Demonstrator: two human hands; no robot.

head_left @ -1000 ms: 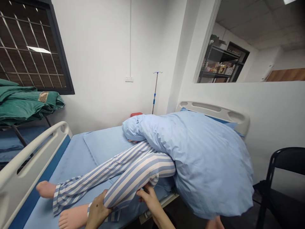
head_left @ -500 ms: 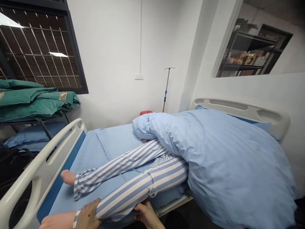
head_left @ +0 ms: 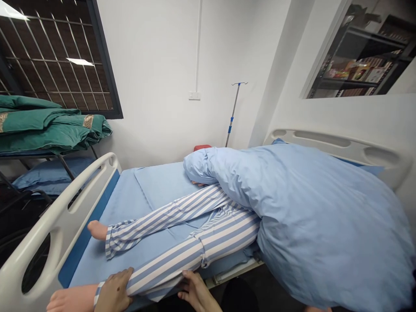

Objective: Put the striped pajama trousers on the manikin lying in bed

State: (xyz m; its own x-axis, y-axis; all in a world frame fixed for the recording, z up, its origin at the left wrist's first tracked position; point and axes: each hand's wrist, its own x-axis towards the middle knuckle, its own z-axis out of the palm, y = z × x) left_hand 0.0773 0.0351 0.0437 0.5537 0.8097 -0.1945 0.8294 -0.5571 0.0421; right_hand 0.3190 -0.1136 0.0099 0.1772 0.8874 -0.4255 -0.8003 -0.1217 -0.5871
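A mannequin patient in blue-and-white striped pyjamas lies on the bed, with its upper body under a pale blue quilt (head_left: pixel 318 216). My left hand (head_left: pixel 113 295) grips the near trouser leg (head_left: pixel 165 264) close to the cuff, just above the bare near foot (head_left: pixel 71 300). My right hand (head_left: pixel 195 291) sits further along, its fingers curled under the same leg. The far leg (head_left: pixel 156 225) lies straight on the blue sheet (head_left: pixel 110 247), and its foot (head_left: pixel 97 229) is apart from my hands. The mannequin's head is hidden.
A white side rail (head_left: pixel 61 221) runs along the bed's left side, and a white end board (head_left: pixel 338 149) stands behind the quilt. Folded green blankets (head_left: pixel 45 130) lie on a rack by the barred window (head_left: pixel 58 56). An IV pole (head_left: pixel 233 115) stands against the wall.
The near leg has gone from bent with a raised knee to lying nearly straight and lower. My hands have shifted along it toward the ankle. The view has swung left.
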